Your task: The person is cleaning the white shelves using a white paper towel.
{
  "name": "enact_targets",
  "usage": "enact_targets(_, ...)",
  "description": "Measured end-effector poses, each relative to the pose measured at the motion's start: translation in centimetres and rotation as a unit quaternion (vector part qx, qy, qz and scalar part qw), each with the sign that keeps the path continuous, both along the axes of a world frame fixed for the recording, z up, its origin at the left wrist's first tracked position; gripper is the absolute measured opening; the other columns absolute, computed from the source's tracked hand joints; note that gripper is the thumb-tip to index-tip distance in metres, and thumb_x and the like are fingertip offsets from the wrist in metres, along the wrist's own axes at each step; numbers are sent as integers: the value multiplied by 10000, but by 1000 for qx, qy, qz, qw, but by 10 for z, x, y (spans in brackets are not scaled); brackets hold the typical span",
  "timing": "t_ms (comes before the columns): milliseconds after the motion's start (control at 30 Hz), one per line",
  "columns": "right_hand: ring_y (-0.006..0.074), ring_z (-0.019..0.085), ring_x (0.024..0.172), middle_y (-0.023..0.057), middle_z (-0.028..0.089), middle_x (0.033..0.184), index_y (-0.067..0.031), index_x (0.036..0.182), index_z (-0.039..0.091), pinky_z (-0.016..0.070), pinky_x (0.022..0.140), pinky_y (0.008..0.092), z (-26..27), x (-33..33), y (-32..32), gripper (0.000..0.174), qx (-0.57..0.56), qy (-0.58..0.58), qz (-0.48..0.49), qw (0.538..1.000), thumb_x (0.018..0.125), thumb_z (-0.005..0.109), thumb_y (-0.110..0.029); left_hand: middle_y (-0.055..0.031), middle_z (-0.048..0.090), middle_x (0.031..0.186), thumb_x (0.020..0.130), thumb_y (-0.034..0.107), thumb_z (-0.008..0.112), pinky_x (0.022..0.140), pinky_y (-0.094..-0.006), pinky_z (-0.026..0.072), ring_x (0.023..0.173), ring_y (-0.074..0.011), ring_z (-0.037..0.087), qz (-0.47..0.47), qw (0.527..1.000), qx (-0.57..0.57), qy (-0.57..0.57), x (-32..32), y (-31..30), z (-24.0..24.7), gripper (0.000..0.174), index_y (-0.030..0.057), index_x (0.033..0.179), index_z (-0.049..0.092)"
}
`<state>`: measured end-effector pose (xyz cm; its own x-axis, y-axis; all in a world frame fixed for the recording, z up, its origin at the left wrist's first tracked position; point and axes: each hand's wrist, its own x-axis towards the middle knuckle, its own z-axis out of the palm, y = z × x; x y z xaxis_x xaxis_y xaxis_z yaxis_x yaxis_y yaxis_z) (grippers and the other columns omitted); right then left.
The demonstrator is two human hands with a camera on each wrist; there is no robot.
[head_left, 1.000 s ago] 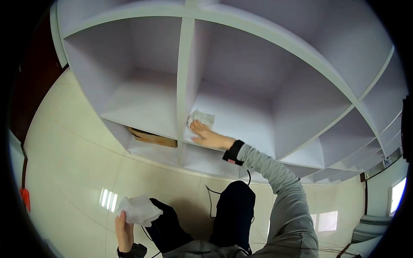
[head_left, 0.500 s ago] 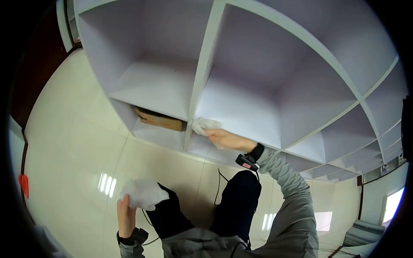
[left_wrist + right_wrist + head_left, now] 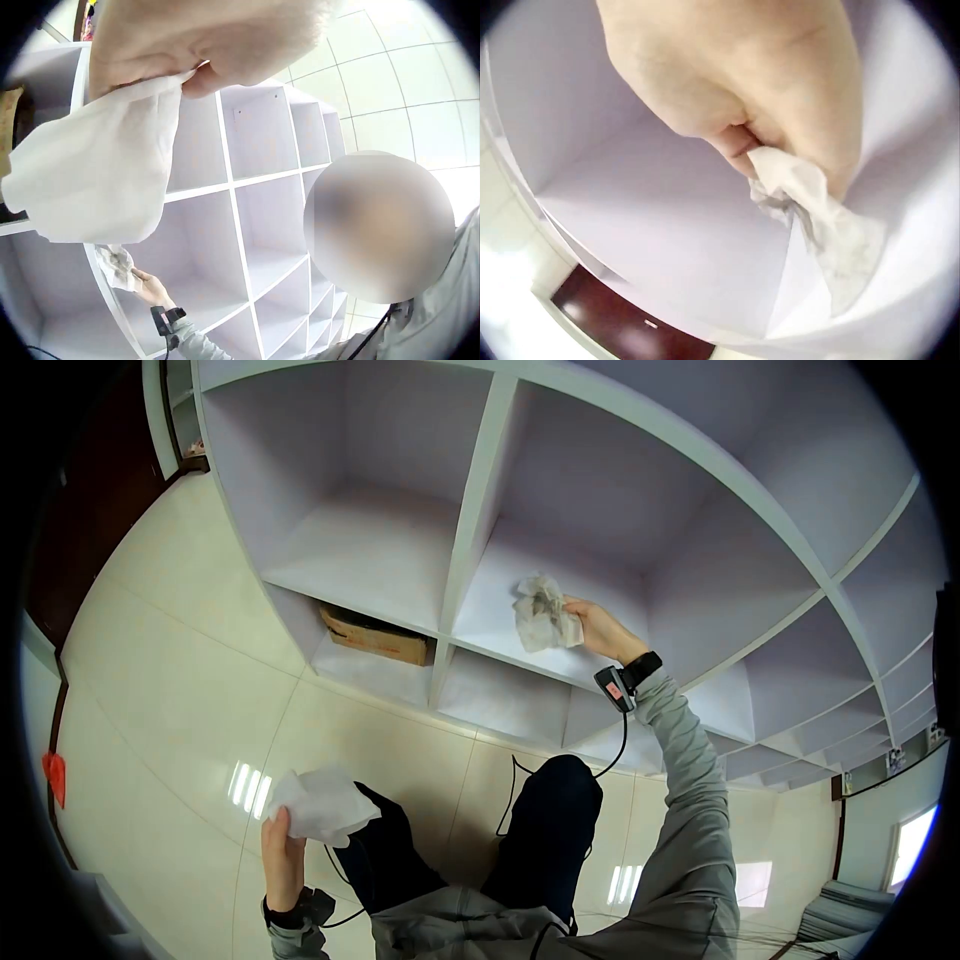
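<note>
My right hand [image 3: 606, 632] pinches a crumpled, grey-smudged white wipe [image 3: 546, 616] in front of a cubby of the white shelf unit [image 3: 484, 490]. In the right wrist view the wipe [image 3: 847, 247] hangs from between thumb and fingers, its folds loose. Low over the floor at the left, my left hand [image 3: 283, 850] holds a cleaner white wipe [image 3: 322, 807] by one edge. That wipe [image 3: 97, 165] hangs spread out in the left wrist view, gripped between thumb and fingers.
A cardboard box [image 3: 375, 638] lies in a low cubby left of my right hand. Tiled floor [image 3: 190, 690] stretches below and to the left. My knees [image 3: 550, 800] are close under the shelf, with black cables beside them. Something red [image 3: 55, 778] is at the far left.
My right hand moved from the cubby's left front corner to the right and up with its wipe, which now hangs loose instead of pressed on the shelf. The left hand has hardly moved.
</note>
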<state>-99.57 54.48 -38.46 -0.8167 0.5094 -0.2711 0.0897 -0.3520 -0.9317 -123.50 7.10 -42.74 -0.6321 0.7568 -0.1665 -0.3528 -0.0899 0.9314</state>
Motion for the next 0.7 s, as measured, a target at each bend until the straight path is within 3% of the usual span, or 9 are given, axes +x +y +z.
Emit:
enact_targets(67,236,461,1186,178,435,1303,71,1314,325,371,1006,332,-3,0,8,435,54,-20,-14,998,899,307,-59,-54,552,1098,926,342,441,901,-329,359,1032,-161,499,-1,1000,3,4,3,1,1,418,-2,1154,503)
enact_targets(100,261,427,1215,197,427,1308,70,1314,329,331,1029,334,-28,2,28,449,256,-112,6,960,885,305,-60,-56,552,1098,926,341,440,900,-332,360,1031,-161,498,-1,1000,3,-1,5,2,3,415,-1,1153,504)
enact_targets(167,343,311,1285,254,367,1340,69,1299,353,212,1086,364,-74,13,55,480,556,-210,32,804,859,341,-123,-58,551,1098,927,339,439,899,-334,361,1031,-161,497,-1,1000,4,-6,9,1,7,412,0,1152,504)
enact_targets(200,343,311,1285,254,367,1340,69,1299,353,212,1086,364,-77,15,51,480,558,-210,30,802,859,341,-123,-70,554,1085,928,312,445,897,-330,371,1022,-162,505,3,1000,10,-10,11,1,8,392,-16,1135,505)
enact_targets(267,380,273,1292,266,330,1355,73,1267,384,201,1085,403,-86,12,39,493,731,-307,28,609,862,383,-207,-83,557,1073,930,284,450,895,-325,382,1014,-164,513,9,1000,20,-13,12,2,8,372,-31,1119,505)
enact_targets(300,396,259,1293,267,294,1375,86,1246,391,207,1073,447,-68,8,13,530,745,-305,14,593,874,396,-291,-72,553,1084,928,307,448,904,-336,369,1026,-166,502,7,1000,7,-7,12,0,8,388,-15,1137,501)
enact_targets(467,423,232,1297,290,256,1384,99,1290,324,200,1073,452,-76,-12,-25,604,739,-301,26,602,907,379,-365,-59,540,1112,925,328,451,922,-354,354,1049,-169,483,16,1000,-12,-4,15,-1,10,405,2,1161,493)
enact_targets(567,433,195,1309,297,209,1402,74,1344,227,181,1067,480,-84,-25,-41,616,627,-322,-5,709,938,314,-381,-60,535,1121,925,325,452,925,-356,353,1061,-168,478,-11,1000,-11,9,16,3,13,406,-1,1164,489)
enact_targets(700,413,174,1324,270,187,1422,63,1371,171,131,1059,543,-84,-30,-34,645,580,-339,-31,740,936,267,-403,-69,522,1149,927,315,456,941,-354,346,1091,-174,472,-11,1000,-6,0,15,5,12,399,-6,1161,488)
